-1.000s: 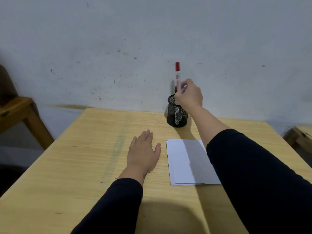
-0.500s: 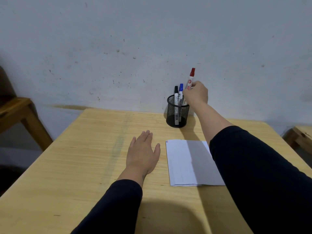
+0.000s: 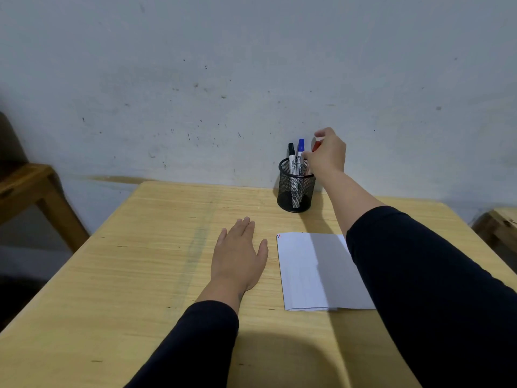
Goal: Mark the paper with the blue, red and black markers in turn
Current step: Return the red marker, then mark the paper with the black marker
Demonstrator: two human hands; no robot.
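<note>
The black mesh pen holder (image 3: 296, 189) is set at the far edge of the worktop (image 3: 140, 275). The black marker (image 3: 291, 159) and blue marker (image 3: 300, 155) are stood upright in it. The red marker (image 3: 316, 147) is partly hidden behind the right hand (image 3: 327, 155), whose fingers are loosely curled around it above the holder; whether it is gripped cannot be told. The paper (image 3: 310, 273) is laid nearer than the holder, with small marks at its far left corner. The left hand (image 3: 237, 256) is spread flat just left of the paper.

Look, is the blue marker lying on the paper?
No, the blue marker stands upright in the black mesh cup, away from the paper.
</note>
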